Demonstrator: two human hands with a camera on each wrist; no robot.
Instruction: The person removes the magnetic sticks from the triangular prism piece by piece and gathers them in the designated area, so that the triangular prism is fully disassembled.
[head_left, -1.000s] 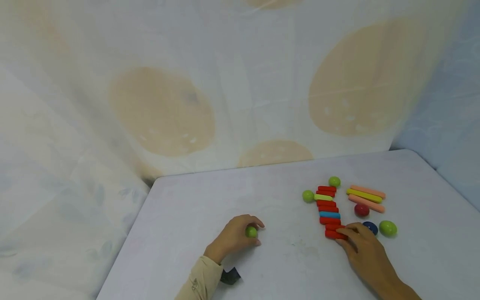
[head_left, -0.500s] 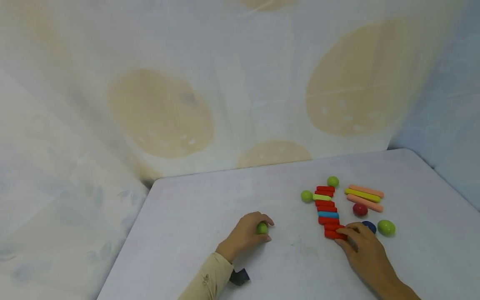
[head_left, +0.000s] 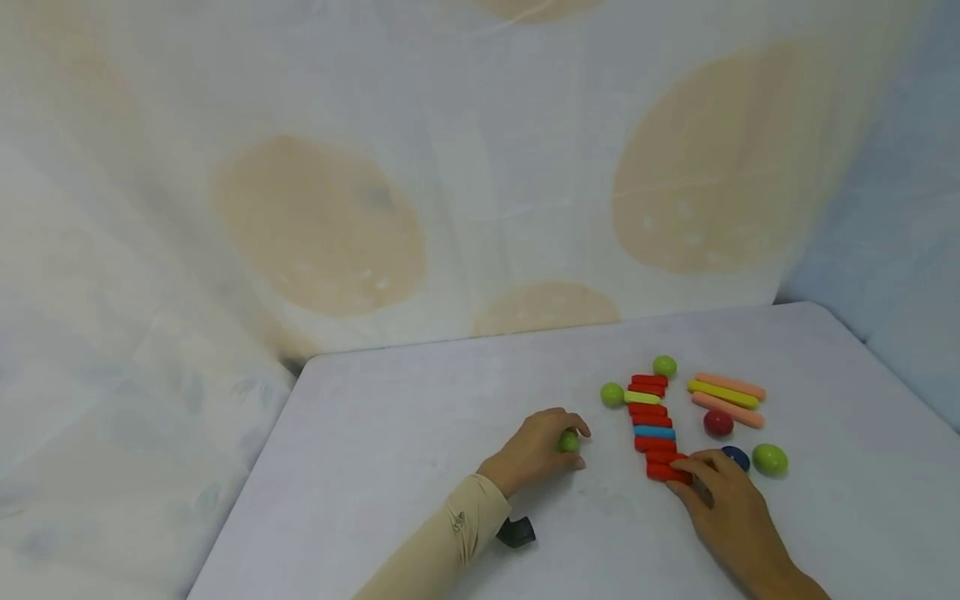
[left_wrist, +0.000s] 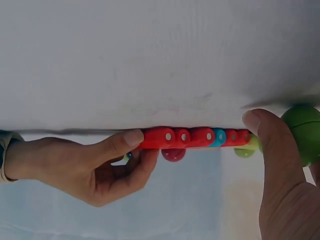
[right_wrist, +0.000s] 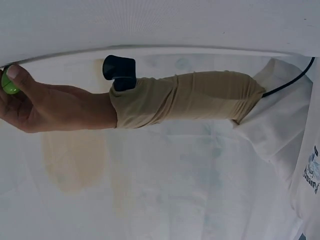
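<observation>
**Green ball gripped at the left, stacked row of sticks touched at the right**

A green ball [head_left: 567, 441] is held in the curled fingers of the left hand [head_left: 538, 450], with the thumb closed over its near side; the ball is pressed low against the white table [head_left: 390, 467]. A beige sleeve [head_left: 450, 533] is seen behind the wrist, and a small dark object [head_left: 516, 532] lies on the table just beside the cuff. From the left wrist view the thumb [left_wrist: 267, 137] is shown lying against the ball [left_wrist: 303, 131].

To the right of those fingertips, near but apart from them, a row of short sticks [head_left: 651, 425] is laid side by side: mostly red, with one pale yellow-green stick near the far end and one blue stick in the middle. Two further green balls [head_left: 612, 394] [head_left: 663, 366] are set at the far end of the row, one on each side.

The nearest red stick [head_left: 667, 472] is touched by the fingertips of the right hand [head_left: 723, 500]; its fingers are bent onto the stick's end and side, and it cannot be told whether it is truly grasped or only steadied. Just beyond these fingers a dark blue piece [head_left: 737, 457] is partly hidden, with a green oval piece [head_left: 769, 459] to its right and a dark red ball [head_left: 717, 422] further off. Three longer sticks [head_left: 726, 394], pink, yellow and pink, are laid well beyond the fingertips.
</observation>
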